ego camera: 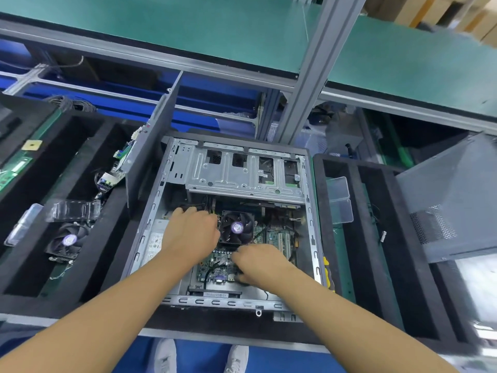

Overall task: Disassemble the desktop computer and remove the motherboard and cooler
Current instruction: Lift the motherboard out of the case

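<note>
Open desktop case (172,301) lies flat at centre frame on the table (204,332), side panel off. Motherboard (215,265) sits in the case's lower half, green, partly covered by my hands. Cooler (236,228), black fan with a purple hub label, is seated on the board at mid-case.

My left hand (192,232) lies just left of the cooler, fingers curled down toward the black cables at the fan's upper-left corner; whether its grip holds anything, I cannot tell. My right hand (259,261) is below the cooler, over the board's lower right, fingers bent down narrow onto something dark near the board edge; what it pinches is hidden.

Silver drive cage (242,179) spans the upper part of the case. Power supply (153,243) lies along the case's left wall under my left forearm.

Around it: black foam tray (88,146) at left holding a second fan cooler (67,242) and clear plastic packaging (72,210). Clear plastic box (340,200) at right. Grey mesh panel (451,200) at far right.
</note>
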